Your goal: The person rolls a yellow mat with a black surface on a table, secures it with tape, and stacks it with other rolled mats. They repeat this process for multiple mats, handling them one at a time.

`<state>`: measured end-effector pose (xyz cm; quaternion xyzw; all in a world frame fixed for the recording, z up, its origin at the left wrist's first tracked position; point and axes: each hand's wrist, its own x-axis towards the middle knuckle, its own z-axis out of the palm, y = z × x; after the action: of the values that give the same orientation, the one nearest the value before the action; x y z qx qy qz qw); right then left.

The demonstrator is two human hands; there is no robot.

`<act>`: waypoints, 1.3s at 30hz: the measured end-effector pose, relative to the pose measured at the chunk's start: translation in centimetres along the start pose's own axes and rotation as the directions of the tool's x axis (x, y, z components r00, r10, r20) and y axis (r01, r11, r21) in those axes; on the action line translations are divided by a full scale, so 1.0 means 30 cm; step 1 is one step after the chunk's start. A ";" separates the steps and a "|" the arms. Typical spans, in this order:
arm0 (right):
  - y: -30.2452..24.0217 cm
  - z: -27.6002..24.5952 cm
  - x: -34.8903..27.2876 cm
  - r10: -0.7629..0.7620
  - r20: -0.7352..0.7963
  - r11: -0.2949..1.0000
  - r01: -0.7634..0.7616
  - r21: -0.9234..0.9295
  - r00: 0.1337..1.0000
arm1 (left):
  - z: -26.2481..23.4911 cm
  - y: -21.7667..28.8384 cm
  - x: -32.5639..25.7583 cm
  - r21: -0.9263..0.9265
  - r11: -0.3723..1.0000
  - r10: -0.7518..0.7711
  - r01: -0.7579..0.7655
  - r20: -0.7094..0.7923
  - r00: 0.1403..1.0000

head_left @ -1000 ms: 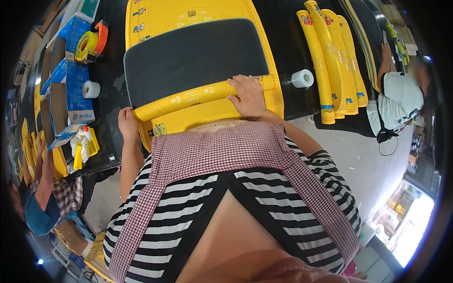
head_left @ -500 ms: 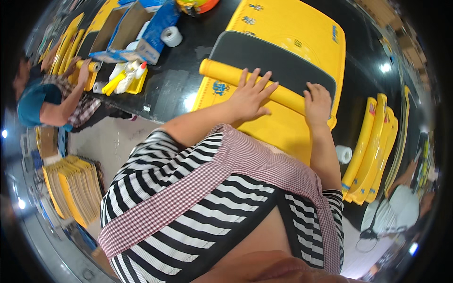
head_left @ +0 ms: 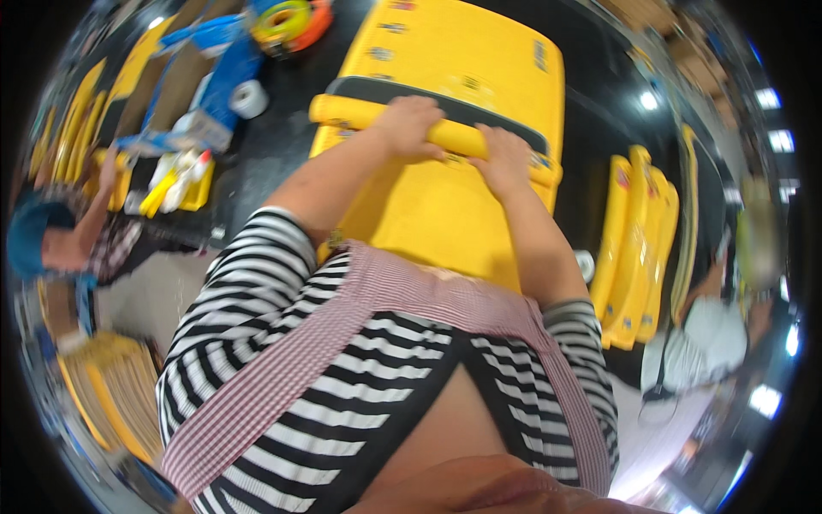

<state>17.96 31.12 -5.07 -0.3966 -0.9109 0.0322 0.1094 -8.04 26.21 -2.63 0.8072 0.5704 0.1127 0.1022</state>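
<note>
A yellow mat is partly rolled into a tube (head_left: 344, 110), which lies across a stack of yellow printed mats (head_left: 467, 51). The flat yellow surface (head_left: 437, 214) stretches from the tube toward my body, and a narrow dark grey strip (head_left: 385, 89) shows beyond it. My left hand (head_left: 413, 128) grips the tube near its middle, the fingers curled over the far side. Further right, my right hand (head_left: 505, 158) is bent over the tube, its thumb on the near side. The fingertips of both hands are partly hidden.
Several finished yellow rolls (head_left: 634, 248) lie at the right, near a white tape roll (head_left: 586, 265). On the left are a blue carton (head_left: 227, 94), another white roll (head_left: 249, 99), and a yellow tray (head_left: 199, 188) with bottles. A co-worker (head_left: 60, 231) works at the far left.
The tube has rolled away from my body, and the dark grey area beyond it has shrunk to a strip. My hands have moved forward with it, their fingers more curled. The view has shifted.
</note>
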 end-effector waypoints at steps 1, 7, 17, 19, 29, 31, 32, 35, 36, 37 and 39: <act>-0.046 -0.045 0.035 0.017 0.090 1.000 -0.017 0.003 0.996 | 0.041 -0.030 -0.026 0.052 0.999 -0.005 0.010 -0.094 0.996; -0.054 -0.020 -0.096 -0.048 0.066 0.994 0.054 -0.097 0.997 | 0.023 0.092 -0.098 0.082 0.997 0.001 0.005 -0.073 0.997; -0.166 -0.137 -0.550 0.064 0.064 0.978 -0.075 0.192 0.996 | 0.064 0.116 -0.563 0.051 0.983 -0.162 0.175 -0.200 0.966; -0.068 -0.136 -0.641 0.204 -0.026 0.971 -0.199 0.130 0.979 | 0.037 -0.034 -0.658 0.135 0.920 -0.333 0.367 -0.222 0.916; -0.055 -0.095 -0.761 0.728 0.100 0.488 -0.615 0.619 0.678 | 0.004 -0.025 -0.765 -0.498 0.522 -0.804 0.693 -0.017 0.594; -0.049 -0.104 -0.770 0.699 0.082 0.544 -0.602 0.584 0.711 | 0.011 0.000 -0.782 -0.546 0.539 -0.789 0.641 -0.062 0.611; -0.043 -0.095 -0.777 0.683 0.074 0.559 -0.585 0.587 0.727 | 0.023 0.011 -0.801 -0.542 0.566 -0.775 0.622 -0.092 0.625; -0.042 -0.106 -0.778 0.668 0.080 0.575 -0.582 0.575 0.740 | 0.035 0.019 -0.788 -0.477 0.583 -0.777 0.658 -0.091 0.622; -0.049 -0.115 -0.769 0.675 0.109 0.566 -0.607 0.557 0.730 | 0.034 0.004 -0.776 -0.414 0.604 -0.773 0.681 -0.096 0.627; -0.040 -0.116 -0.760 0.671 0.121 0.578 -0.618 0.533 0.732 | 0.034 -0.005 -0.762 -0.349 0.622 -0.769 0.701 -0.100 0.632; -0.015 -0.113 -0.736 0.668 0.143 0.598 -0.641 0.482 0.730 | 0.033 0.031 -0.706 0.143 0.794 -0.536 0.591 -0.294 0.792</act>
<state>33.01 14.61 -5.53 -0.6605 -0.6572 0.2943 0.2126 -13.78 5.89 -4.70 0.5856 0.8029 0.1070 -0.0310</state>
